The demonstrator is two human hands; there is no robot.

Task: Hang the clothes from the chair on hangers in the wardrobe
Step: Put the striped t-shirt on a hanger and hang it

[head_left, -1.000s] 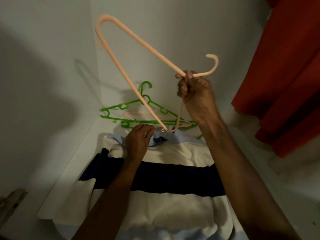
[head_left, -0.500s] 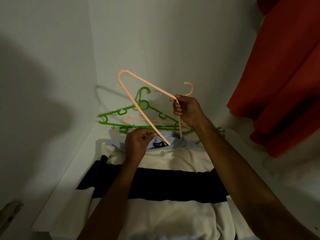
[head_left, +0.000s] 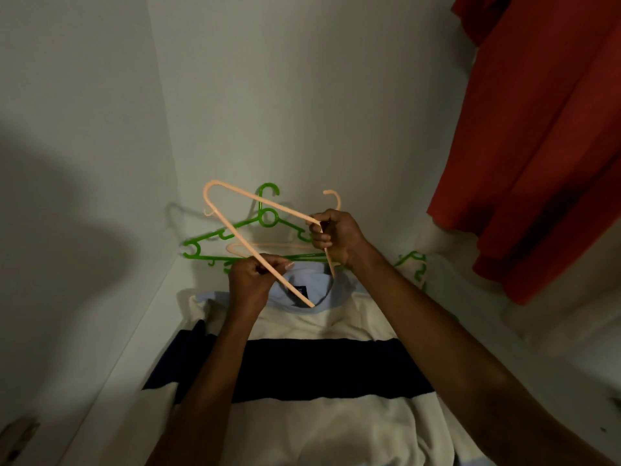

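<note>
Striped shirt (head_left: 302, 381) lies flat on the wardrobe shelf (head_left: 134, 331), so while the left hand (head_left: 250, 284) pinches its collar open, the right hand (head_left: 336, 238), fingers clamped at the peach hanger (head_left: 242, 230) neck, should angle one arm inside.

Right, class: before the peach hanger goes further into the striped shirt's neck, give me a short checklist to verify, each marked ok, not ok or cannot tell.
1. Right hand grips the peach hanger just below its hook: ok.
2. Left hand holds the collar beside the hanger's bar: ok.
3. Hanger's lower end is inside the neck opening: ok.
4. Both hanger shoulders are inside the striped shirt: not ok, one end is high in the air.
5. Shirt lies flat on the wardrobe floor: ok.
6. Rail free for hanging: cannot tell, out of view.
</note>
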